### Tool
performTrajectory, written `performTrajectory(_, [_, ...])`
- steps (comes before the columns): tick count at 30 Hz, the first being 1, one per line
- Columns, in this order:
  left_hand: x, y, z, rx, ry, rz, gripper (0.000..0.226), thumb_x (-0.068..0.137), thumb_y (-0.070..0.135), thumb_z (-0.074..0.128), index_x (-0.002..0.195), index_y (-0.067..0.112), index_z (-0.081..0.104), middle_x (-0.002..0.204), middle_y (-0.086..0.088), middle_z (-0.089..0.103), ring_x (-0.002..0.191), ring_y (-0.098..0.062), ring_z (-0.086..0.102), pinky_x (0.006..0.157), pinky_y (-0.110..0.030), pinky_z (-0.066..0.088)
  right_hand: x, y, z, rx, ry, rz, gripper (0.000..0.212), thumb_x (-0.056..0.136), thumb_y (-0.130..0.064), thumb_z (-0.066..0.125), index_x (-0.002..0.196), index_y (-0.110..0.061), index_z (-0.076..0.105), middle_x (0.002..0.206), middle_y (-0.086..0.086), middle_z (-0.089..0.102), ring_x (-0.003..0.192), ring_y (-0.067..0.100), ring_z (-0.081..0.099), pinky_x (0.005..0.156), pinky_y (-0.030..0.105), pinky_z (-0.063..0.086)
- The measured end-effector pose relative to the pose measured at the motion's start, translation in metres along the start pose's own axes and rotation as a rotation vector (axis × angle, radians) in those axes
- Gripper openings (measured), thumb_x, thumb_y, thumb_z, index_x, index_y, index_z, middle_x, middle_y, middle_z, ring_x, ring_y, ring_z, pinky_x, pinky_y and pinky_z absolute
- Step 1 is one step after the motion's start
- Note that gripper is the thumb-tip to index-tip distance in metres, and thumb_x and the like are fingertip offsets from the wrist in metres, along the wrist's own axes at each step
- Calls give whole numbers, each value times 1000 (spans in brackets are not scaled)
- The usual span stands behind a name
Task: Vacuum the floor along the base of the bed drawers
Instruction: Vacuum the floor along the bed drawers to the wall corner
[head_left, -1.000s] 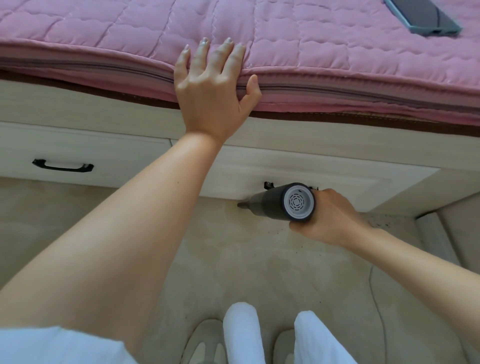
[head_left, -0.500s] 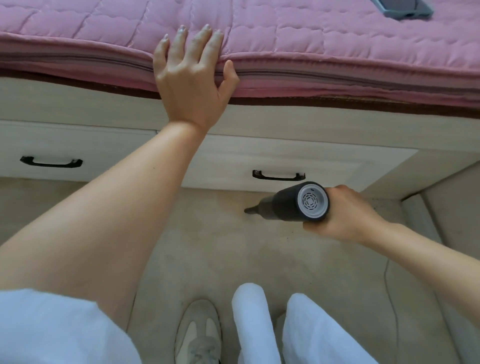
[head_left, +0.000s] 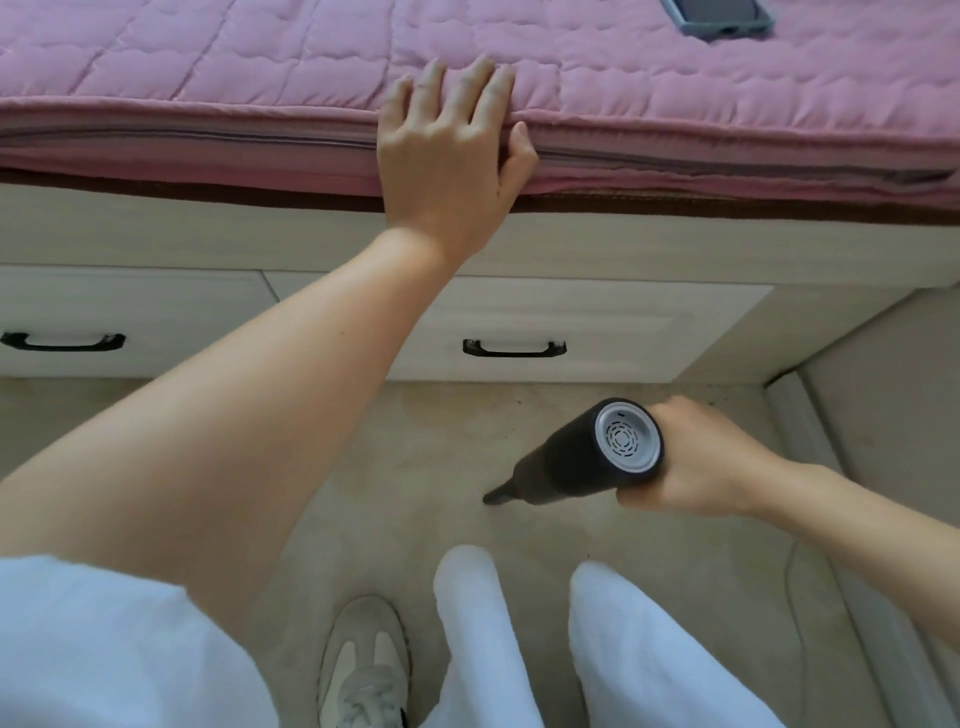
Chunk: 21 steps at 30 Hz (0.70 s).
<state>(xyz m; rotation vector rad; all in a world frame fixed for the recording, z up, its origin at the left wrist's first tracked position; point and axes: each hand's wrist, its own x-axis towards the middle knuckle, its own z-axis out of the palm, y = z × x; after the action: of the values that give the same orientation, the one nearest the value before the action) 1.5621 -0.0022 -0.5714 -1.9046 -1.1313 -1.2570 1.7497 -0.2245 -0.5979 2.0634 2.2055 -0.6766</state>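
Observation:
My right hand (head_left: 701, 462) grips a small dark handheld vacuum (head_left: 582, 460) with a grey vented rear cap. Its narrow nozzle tip touches the beige floor (head_left: 415, 467), a hand's width in front of the drawer base. Two pale wooden bed drawers (head_left: 597, 332) with black handles (head_left: 514, 348) run along the bed's foot. Dark specks lie on the floor near the right drawer's base and the corner. My left hand (head_left: 447, 150) rests flat with straight fingers on the edge of the pink quilted mattress (head_left: 208, 67).
A phone in a grey case (head_left: 722, 21) lies on the mattress at the top right. A skirting board (head_left: 800, 426) and wall close the corner on the right. My white trouser legs and a grey shoe (head_left: 363, 660) stand just below the vacuum.
The vacuum has drawn back from the drawer base toward me and to the right, with its nozzle now on open floor. My left hand stays on the mattress edge.

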Motion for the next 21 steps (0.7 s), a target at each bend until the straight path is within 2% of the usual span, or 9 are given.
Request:
performTrajectory(4, [5, 15, 7, 7, -23, -12, 41, 91, 39, 52, 117, 17, 75, 119, -2, 73, 110, -35, 68, 94, -48, 53, -7, 7, -1, 14, -52, 4, 29, 54, -35, 67, 64, -17, 46, 58, 2, 55, 58, 23, 55, 52, 39, 45])
performTrajectory(11, [-4, 15, 14, 3, 3, -26, 37, 89, 39, 56, 114, 20, 75, 118, 2, 73, 111, -32, 68, 97, -46, 52, -5, 4, 0, 4, 0, 15, 25, 63, -31, 68, 70, -19, 47, 66, 2, 60, 64, 26, 57, 50, 33, 39])
performTrajectory(14, [-5, 14, 16, 11, 3, -17, 37, 88, 39, 56, 115, 20, 75, 119, 2, 73, 111, -32, 68, 97, -46, 52, -4, 5, 0, 11, -30, 15, 25, 64, -30, 69, 66, -21, 45, 66, 0, 59, 63, 25, 57, 50, 32, 39])
performTrajectory(18, [-6, 13, 16, 19, -11, -19, 39, 88, 39, 55, 117, 21, 74, 120, 2, 72, 112, -32, 67, 97, -45, 51, -8, 8, -3, 23, -99, -21, 30, 60, -28, 69, 61, -19, 41, 57, 3, 50, 49, 13, 42, 46, 30, 32])
performTrajectory(21, [-6, 14, 16, 18, -11, -16, 40, 89, 40, 54, 118, 21, 74, 120, 2, 72, 112, -32, 67, 98, -45, 51, -11, 9, -9, -23, -172, -44, 32, 60, -28, 69, 59, -17, 38, 56, 2, 46, 48, 14, 36, 44, 26, 28])
